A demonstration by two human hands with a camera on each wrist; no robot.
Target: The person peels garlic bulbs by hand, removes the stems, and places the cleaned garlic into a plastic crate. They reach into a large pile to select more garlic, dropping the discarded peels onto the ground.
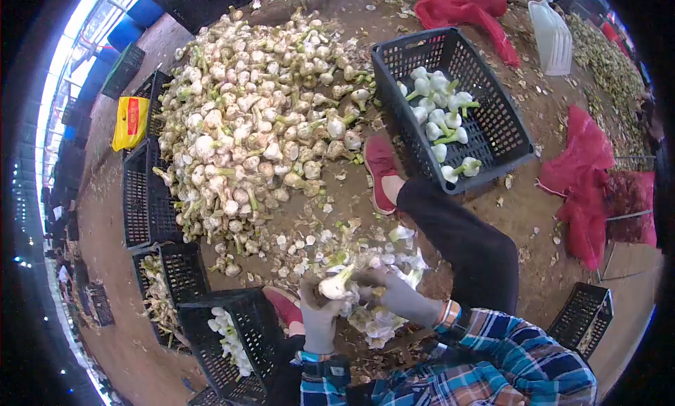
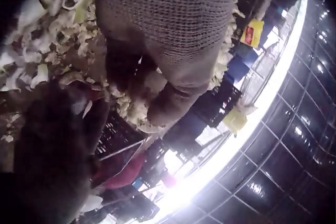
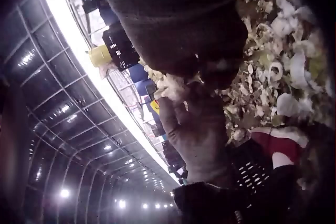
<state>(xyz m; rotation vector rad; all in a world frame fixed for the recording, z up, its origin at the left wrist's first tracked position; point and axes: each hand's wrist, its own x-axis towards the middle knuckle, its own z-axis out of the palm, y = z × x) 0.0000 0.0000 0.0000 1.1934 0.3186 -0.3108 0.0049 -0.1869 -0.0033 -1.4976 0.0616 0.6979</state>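
Both hands wear grey knit gloves and meet in front of the body in the head view. My left hand (image 1: 320,323) holds a white garlic bulb (image 1: 336,285) with a short pale stem, thumb and fingers around its side. My right hand (image 1: 404,298) has its curled fingers against the same bulb, gripping its outer skin. In the left wrist view the left hand (image 2: 163,35) covers most of the bulb. The right wrist view shows the pale bulb (image 3: 170,88) between the left hand (image 3: 197,137) and the dark right hand (image 3: 173,22).
A large heap of untrimmed garlic (image 1: 239,132) lies ahead. A black crate (image 1: 492,79) with cleaned bulbs stands at the front right; another crate (image 1: 256,329) with white bulbs is beside the left leg. Peeled skins (image 1: 380,321) litter the ground below. Red net bags (image 1: 587,188) lie right.
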